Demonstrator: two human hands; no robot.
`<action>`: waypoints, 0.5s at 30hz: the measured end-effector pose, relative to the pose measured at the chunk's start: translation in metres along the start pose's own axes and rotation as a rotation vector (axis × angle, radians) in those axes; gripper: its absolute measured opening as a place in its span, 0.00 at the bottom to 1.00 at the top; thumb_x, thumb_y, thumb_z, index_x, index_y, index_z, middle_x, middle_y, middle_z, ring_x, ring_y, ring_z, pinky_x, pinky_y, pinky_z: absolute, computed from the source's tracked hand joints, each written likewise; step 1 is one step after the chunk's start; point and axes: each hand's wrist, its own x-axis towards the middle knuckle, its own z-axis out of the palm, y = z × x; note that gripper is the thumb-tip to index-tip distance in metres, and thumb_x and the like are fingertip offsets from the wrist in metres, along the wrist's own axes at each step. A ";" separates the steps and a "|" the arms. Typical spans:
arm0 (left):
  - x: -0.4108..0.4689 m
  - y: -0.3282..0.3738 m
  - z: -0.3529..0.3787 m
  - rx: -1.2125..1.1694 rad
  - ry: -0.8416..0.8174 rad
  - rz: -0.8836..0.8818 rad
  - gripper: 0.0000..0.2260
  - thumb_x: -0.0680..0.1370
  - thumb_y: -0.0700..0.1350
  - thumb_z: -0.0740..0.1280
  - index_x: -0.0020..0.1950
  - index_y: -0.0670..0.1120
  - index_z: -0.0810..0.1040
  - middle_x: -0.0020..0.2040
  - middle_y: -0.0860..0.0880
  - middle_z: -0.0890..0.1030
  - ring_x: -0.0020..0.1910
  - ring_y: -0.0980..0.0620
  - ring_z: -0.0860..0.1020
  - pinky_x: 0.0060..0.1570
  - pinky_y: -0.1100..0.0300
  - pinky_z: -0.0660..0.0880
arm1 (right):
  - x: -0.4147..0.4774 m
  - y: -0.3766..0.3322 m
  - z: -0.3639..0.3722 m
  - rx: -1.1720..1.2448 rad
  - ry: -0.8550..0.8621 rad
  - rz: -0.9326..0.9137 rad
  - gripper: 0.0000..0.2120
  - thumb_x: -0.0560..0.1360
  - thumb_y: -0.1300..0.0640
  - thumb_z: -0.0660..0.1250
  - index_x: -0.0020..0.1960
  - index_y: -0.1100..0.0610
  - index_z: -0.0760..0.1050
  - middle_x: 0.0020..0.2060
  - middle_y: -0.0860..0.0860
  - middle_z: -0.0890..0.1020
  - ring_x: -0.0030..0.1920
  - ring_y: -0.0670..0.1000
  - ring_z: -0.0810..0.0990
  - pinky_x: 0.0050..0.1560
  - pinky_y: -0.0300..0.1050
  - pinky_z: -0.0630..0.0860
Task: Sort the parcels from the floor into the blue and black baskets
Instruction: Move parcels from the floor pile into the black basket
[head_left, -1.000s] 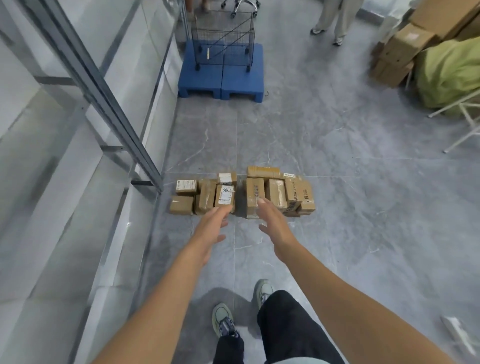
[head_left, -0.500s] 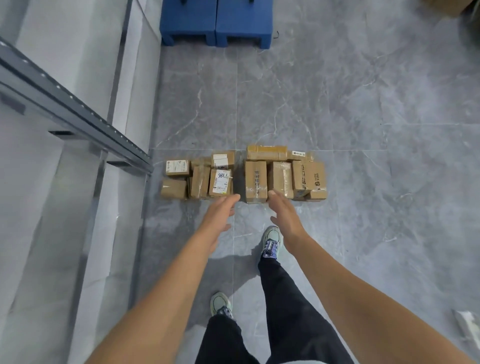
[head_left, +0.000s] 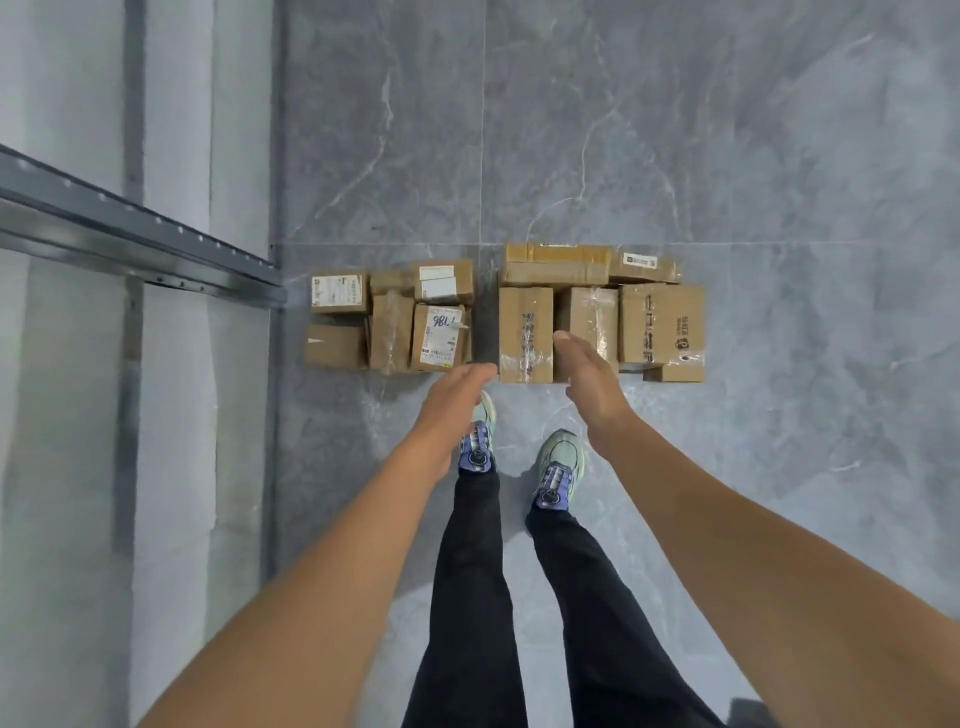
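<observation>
Looks like a parcel depot or stockroom: taped cardboard parcels (head_left: 524, 332) with shipping labels sit in rows mid-frame on a grey marble-look tiled floor (head_left: 675, 130), with a metal rail (head_left: 140, 244) and frosted panels (head_left: 67, 415) at left.

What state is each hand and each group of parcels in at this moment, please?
left hand: open, fingers straight, holding nothing, reaching toward the parcels.
right hand: open, holding nothing, over the near edge of the right parcels; contact cannot be told.
left parcels: taped shut, packed together on the floor, ungrasped.
right parcels: taped shut, packed together on the floor, a gap apart from the left parcels.
</observation>
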 end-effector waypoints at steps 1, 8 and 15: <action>0.019 -0.002 0.002 0.017 -0.004 -0.007 0.17 0.83 0.55 0.64 0.69 0.48 0.77 0.66 0.49 0.78 0.65 0.49 0.76 0.68 0.45 0.73 | 0.016 0.004 0.000 0.008 0.010 0.022 0.27 0.85 0.40 0.60 0.81 0.48 0.65 0.79 0.49 0.68 0.79 0.56 0.65 0.79 0.55 0.61; 0.152 -0.018 0.025 0.102 -0.059 -0.059 0.05 0.83 0.52 0.64 0.52 0.54 0.78 0.55 0.55 0.78 0.64 0.50 0.75 0.69 0.45 0.72 | 0.129 0.047 0.004 0.046 0.078 0.143 0.29 0.84 0.39 0.61 0.82 0.47 0.64 0.80 0.48 0.67 0.79 0.56 0.65 0.79 0.56 0.61; 0.251 -0.034 0.046 0.102 -0.077 -0.122 0.31 0.81 0.56 0.65 0.82 0.47 0.63 0.79 0.47 0.67 0.75 0.46 0.68 0.72 0.46 0.67 | 0.214 0.074 0.020 0.015 0.118 0.195 0.31 0.82 0.36 0.60 0.81 0.47 0.64 0.77 0.50 0.71 0.76 0.55 0.69 0.75 0.57 0.65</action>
